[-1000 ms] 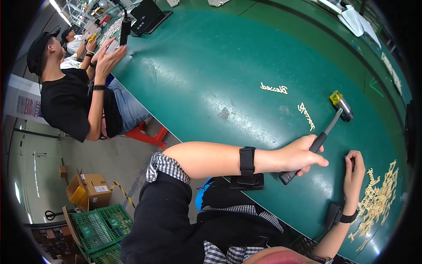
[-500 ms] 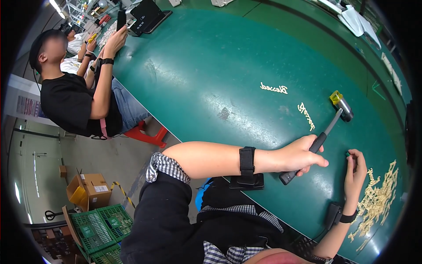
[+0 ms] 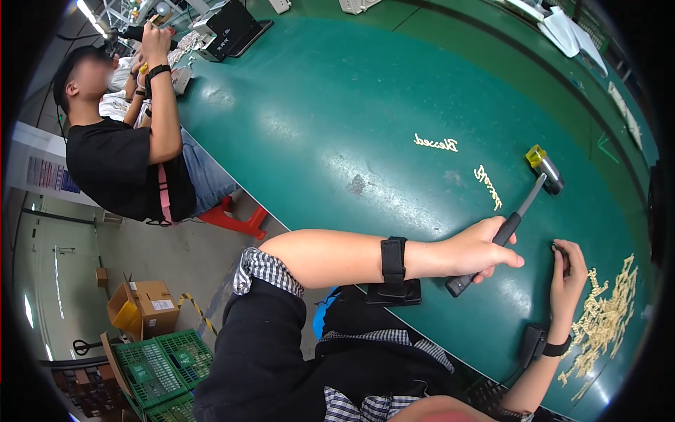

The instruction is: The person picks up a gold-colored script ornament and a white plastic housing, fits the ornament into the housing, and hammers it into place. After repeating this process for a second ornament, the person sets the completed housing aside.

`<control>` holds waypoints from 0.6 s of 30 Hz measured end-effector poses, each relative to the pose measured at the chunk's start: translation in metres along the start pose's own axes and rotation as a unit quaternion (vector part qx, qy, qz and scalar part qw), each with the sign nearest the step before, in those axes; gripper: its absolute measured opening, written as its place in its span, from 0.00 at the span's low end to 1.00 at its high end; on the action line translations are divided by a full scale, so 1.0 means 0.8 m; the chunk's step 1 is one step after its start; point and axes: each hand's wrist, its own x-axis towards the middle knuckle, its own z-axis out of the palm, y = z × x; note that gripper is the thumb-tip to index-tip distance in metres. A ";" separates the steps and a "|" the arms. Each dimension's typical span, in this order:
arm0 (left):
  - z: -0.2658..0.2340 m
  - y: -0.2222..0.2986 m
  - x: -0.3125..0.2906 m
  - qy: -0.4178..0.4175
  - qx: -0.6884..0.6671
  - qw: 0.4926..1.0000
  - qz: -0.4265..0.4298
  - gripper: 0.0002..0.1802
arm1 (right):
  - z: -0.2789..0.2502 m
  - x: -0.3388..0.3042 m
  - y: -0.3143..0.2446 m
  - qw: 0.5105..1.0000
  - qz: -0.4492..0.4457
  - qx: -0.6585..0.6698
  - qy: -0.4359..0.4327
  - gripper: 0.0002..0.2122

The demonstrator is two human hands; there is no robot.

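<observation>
My left hand [image 3: 481, 250] is wrapped round the black grip of a mallet [image 3: 519, 211]. Its metal head, with a yellow face at one end, is over the green tabletop at the right; I cannot tell whether it touches. Two pale cursive-word cutouts lie flat left of the head: one cutout [image 3: 436, 143] farther off, the other cutout [image 3: 487, 188] nearer the mallet. My right hand [image 3: 568, 274] is low over the table with curled fingers, a tiny dark thing at the fingertips too small to name. Beside it spreads a tangled pile of pale cutouts [image 3: 601, 323].
A person in black [image 3: 116, 162] sits at the table's left side, arms raised, near a black box-shaped device [image 3: 228, 32]. Green crates [image 3: 165, 362] and an open cardboard box [image 3: 148, 306] stand on the floor at lower left. White sheets [image 3: 573, 39] lie at far right.
The green bit at my right fingertips now looks dark, and those fingers have shifted slightly. My left hand and mallet stay nearly still. The seated person's hands have moved left and up.
</observation>
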 end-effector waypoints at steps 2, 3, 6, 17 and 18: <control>0.002 -0.002 0.000 -0.002 0.000 1.000 -0.002 0.21 | -0.001 -0.002 0.001 1.000 -0.001 -0.004 0.006 0.07; 0.002 -0.002 0.000 -0.003 0.000 1.000 -0.003 0.21 | -0.002 -0.001 0.001 1.000 -0.014 -0.006 0.013 0.06; -0.001 -0.002 0.003 -0.008 0.005 1.000 0.005 0.24 | -0.002 0.002 0.001 0.999 -0.038 -0.012 0.027 0.06; 0.000 -0.001 0.001 -0.011 0.019 1.000 0.000 0.24 | 0.001 0.000 -0.007 0.996 -0.030 -0.039 0.068 0.03; 0.000 -0.001 0.001 -0.011 0.023 1.000 -0.002 0.24 | 0.001 0.000 -0.007 0.996 -0.028 -0.040 0.070 0.03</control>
